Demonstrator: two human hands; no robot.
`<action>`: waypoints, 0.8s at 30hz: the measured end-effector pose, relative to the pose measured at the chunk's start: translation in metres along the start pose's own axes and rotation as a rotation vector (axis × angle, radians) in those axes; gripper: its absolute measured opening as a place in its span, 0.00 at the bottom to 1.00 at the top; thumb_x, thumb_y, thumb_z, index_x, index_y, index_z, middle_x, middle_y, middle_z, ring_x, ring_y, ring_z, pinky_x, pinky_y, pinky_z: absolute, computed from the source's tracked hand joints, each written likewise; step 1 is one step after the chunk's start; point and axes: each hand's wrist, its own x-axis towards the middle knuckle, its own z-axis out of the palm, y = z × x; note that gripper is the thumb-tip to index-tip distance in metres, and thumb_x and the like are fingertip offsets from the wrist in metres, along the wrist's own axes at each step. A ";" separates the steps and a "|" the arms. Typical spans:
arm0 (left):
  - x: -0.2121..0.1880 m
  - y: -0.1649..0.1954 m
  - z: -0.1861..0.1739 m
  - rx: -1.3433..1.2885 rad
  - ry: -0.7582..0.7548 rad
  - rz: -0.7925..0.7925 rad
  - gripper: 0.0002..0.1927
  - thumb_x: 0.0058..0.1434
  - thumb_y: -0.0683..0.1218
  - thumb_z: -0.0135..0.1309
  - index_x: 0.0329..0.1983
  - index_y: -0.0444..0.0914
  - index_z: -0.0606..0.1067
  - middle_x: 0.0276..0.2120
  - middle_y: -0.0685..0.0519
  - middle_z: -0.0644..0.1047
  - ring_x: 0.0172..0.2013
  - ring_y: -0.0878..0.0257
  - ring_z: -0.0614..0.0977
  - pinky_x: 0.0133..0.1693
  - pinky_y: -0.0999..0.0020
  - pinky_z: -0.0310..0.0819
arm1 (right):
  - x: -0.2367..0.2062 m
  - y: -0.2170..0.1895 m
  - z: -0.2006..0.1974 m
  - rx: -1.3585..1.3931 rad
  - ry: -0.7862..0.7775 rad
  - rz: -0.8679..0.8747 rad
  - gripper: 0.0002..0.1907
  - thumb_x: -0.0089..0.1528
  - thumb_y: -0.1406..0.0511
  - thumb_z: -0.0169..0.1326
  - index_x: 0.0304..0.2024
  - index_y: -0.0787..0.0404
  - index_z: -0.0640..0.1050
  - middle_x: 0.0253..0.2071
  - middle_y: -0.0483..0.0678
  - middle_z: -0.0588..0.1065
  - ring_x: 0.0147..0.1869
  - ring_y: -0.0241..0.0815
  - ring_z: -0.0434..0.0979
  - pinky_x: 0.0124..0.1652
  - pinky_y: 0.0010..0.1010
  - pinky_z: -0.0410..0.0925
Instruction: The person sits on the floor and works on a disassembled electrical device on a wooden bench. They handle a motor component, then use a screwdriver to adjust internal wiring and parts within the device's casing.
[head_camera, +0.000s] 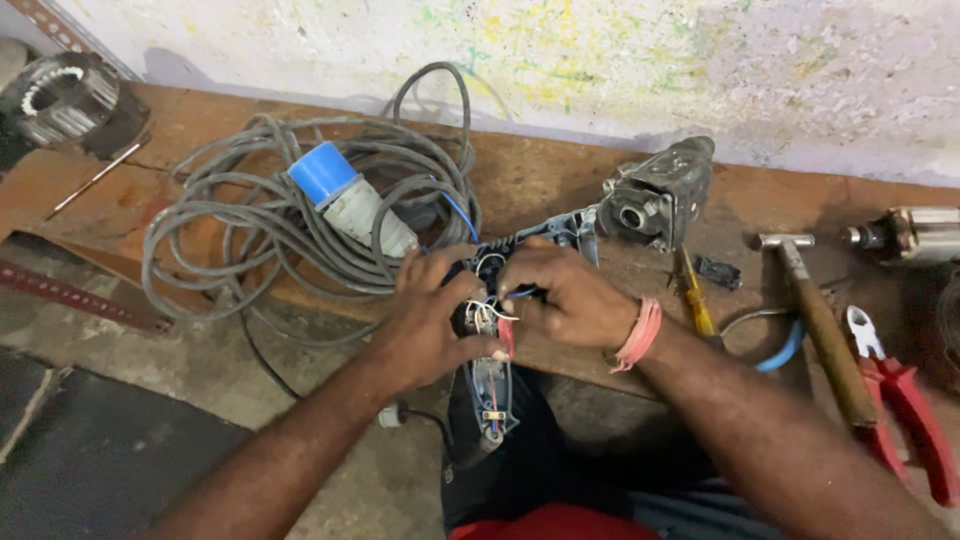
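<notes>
Both the left hand (432, 325) and right hand (560, 300) pinch thin wires inside the opened power tool (560, 290), whose long axis runs from the person up-right toward the wall.

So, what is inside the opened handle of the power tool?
Thin white, red and blue wires show inside the handle. Both hands' fingers cover the upper part, so the switch cannot be seen.

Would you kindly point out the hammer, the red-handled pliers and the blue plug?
hammer (822, 335), head view, on its wooden handle.
red-handled pliers (915, 415), head view, on one red handle.
blue plug (322, 172), head view, on its blue cap.
</notes>
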 end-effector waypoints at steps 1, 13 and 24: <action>-0.001 0.000 0.000 -0.002 0.000 -0.004 0.36 0.45 0.63 0.71 0.50 0.39 0.72 0.63 0.43 0.66 0.64 0.43 0.65 0.65 0.32 0.44 | 0.000 0.000 0.000 0.021 0.013 0.033 0.08 0.55 0.72 0.61 0.37 0.61 0.78 0.34 0.49 0.78 0.39 0.49 0.77 0.41 0.39 0.68; 0.002 0.001 -0.003 -0.001 -0.005 -0.002 0.34 0.44 0.63 0.71 0.50 0.43 0.77 0.62 0.44 0.67 0.63 0.43 0.65 0.64 0.35 0.46 | 0.003 -0.002 0.006 -0.140 0.065 0.080 0.10 0.52 0.74 0.61 0.35 0.61 0.78 0.32 0.51 0.75 0.40 0.54 0.75 0.40 0.42 0.68; 0.004 0.003 -0.003 0.001 0.014 0.036 0.34 0.47 0.66 0.68 0.49 0.40 0.77 0.63 0.42 0.66 0.63 0.41 0.65 0.64 0.34 0.47 | 0.006 -0.001 0.006 -0.192 0.016 0.021 0.15 0.46 0.77 0.57 0.35 0.60 0.79 0.33 0.49 0.74 0.42 0.55 0.73 0.42 0.42 0.69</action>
